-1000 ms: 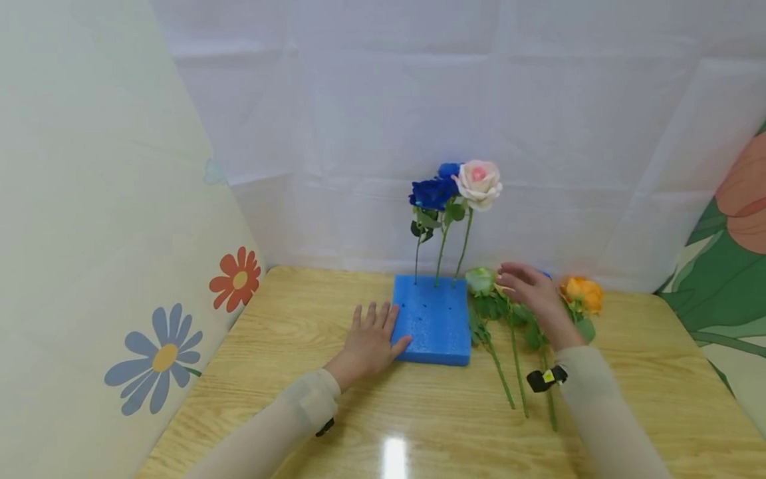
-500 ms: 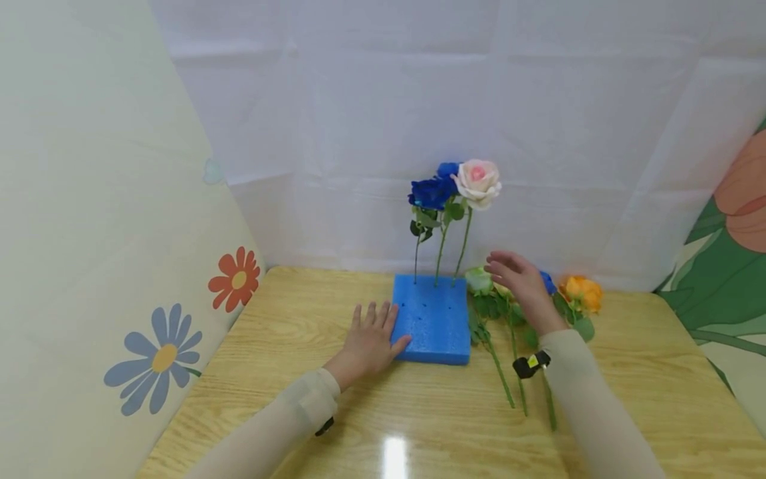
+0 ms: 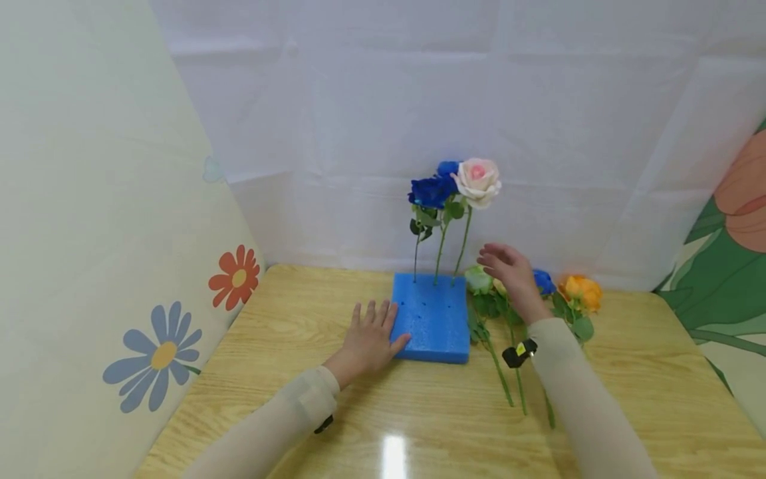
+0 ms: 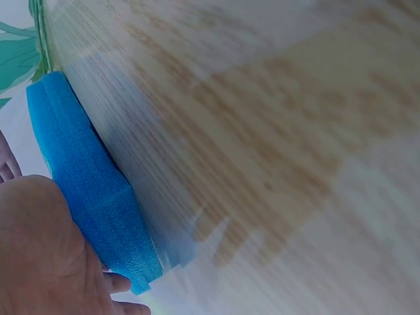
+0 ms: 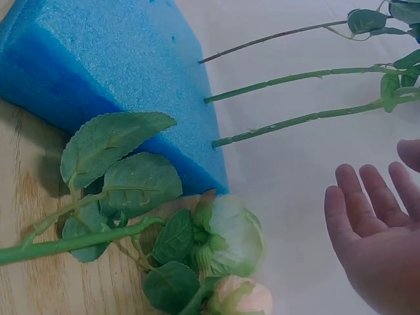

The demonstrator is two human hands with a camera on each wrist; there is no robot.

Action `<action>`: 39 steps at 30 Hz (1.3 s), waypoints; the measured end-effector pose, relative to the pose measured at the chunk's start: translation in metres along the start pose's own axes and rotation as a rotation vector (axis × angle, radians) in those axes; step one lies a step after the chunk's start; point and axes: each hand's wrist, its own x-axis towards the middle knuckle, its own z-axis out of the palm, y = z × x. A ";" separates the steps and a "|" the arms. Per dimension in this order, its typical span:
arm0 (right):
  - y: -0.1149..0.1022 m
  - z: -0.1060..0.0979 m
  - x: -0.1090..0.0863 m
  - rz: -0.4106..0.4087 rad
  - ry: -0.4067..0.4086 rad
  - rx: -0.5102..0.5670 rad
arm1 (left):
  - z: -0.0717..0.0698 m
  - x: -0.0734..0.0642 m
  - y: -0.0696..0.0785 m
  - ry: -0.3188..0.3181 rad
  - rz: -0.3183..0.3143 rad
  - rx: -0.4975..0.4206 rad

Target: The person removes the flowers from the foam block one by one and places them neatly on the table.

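Observation:
A blue foam block [image 3: 432,326] lies on the table, with small holes in its top. Along its back edge stand a dark blue rose [image 3: 431,193], another blue rose [image 3: 448,169] and a pale pink rose [image 3: 478,182]. My left hand [image 3: 368,340] rests on the block's left side, fingers spread and straight. Above the loose flowers, right of the block, my right hand [image 3: 511,279] hovers with relaxed fingers and holds nothing. In the right wrist view that hand [image 5: 380,230] is apart from the upright stems [image 5: 302,121]. Beneath it lies a pale green rose [image 5: 233,239].
Several flowers lie right of the block, among them an orange one [image 3: 582,293] and a blue one [image 3: 543,282]; their stems [image 3: 499,372] point toward the front. A white cloth [image 3: 359,133] hangs behind the wooden table [image 3: 311,306]. Flower-printed panels [image 3: 179,219] flank it.
My right hand has moved left and slightly up, toward the upright stems, uncovering the lying blue flower. My left hand and the block stay where they were.

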 end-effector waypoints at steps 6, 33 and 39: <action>-0.001 0.006 0.005 -0.008 0.002 0.005 | -0.004 -0.003 0.000 -0.006 0.003 -0.007; -0.005 0.036 0.019 -0.009 -0.040 -0.005 | 0.003 0.000 -0.001 -0.010 -0.006 0.021; -0.006 0.037 0.021 0.013 -0.026 -0.004 | 0.001 0.000 0.000 -0.004 0.002 -0.001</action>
